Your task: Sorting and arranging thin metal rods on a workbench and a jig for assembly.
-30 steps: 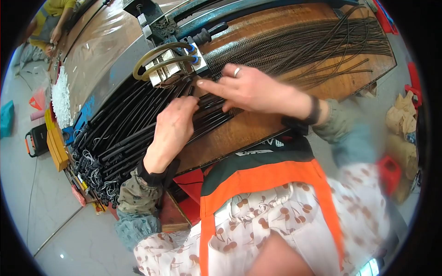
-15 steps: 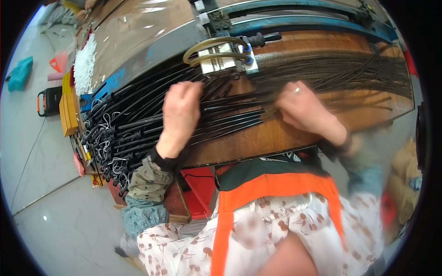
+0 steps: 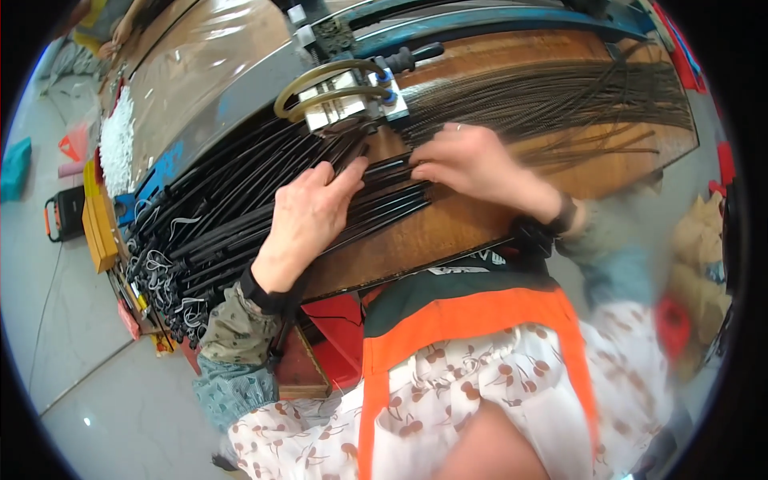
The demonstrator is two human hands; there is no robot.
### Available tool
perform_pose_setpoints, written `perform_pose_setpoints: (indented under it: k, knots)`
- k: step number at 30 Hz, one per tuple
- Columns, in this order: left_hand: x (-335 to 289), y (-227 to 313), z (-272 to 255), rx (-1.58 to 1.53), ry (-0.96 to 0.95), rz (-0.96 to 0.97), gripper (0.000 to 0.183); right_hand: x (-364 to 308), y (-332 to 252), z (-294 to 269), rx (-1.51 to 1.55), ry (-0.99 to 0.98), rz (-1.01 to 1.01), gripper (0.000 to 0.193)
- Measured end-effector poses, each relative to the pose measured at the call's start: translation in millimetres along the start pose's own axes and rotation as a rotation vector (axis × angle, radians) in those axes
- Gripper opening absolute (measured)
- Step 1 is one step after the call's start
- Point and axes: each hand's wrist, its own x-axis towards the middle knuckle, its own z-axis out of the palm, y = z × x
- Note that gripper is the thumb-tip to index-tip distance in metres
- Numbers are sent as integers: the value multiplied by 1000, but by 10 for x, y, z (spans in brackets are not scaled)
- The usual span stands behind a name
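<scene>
Many slim black tubes (image 3: 224, 188) lie side by side across the wooden bench, their left ends bunched with grey cord loops (image 3: 156, 260). My left hand (image 3: 310, 210) rests over them with bent fingers, closed around a black tube. To its right, my right hand (image 3: 472, 164) pinches between thumb and fingers at the right end of a black tube (image 3: 390, 164); the fingertips partly hide it. Beyond both hands stands a metal clamp block (image 3: 336, 104) with two curved yellowish hoses. Thin brown twisted wires (image 3: 552, 96) spread over the bench to the right.
A blue metal rail (image 3: 496, 28) runs along the far side. White small pieces (image 3: 118, 144) are heaped by a yellow box (image 3: 98, 220) at the left. Beneath the bench sits a red bin (image 3: 336, 336). A black and orange case (image 3: 66, 214) is on the floor. Another person's hand (image 3: 120, 32) shows at far left.
My right hand has moved left, closer to my left hand, and now pinches at a tube's end. The view has shifted, so the bench appears further left.
</scene>
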Motion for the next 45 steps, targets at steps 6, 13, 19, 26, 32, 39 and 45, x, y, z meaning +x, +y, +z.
perform_pose_setpoints:
  k: [6,13,19,26,32,39,45]
  knots:
    - [127,249,-16,-45,-12,32,30,-125,-1,21,35,189,-32,18]
    - [161,351,-22,-102,-28,59,22,-243,8,-68,-337,303,-346,35]
    - [267,367,111,-105,-77,99,19,-175,1,-65,-430,131,-405,55]
    - [305,114,292,-41,-248,38,22,-201,373,-323,-326,135,-145,49]
    - [398,20,292,-269,-398,-72,27,-233,386,-387,-236,70,-184,44]
    - [466,21,204,-412,-520,-98,36,-238,348,-417,-310,-98,-164,64]
    - [458,139,30,-576,-445,-85,39,-235,287,-458,-347,-49,-130,66]
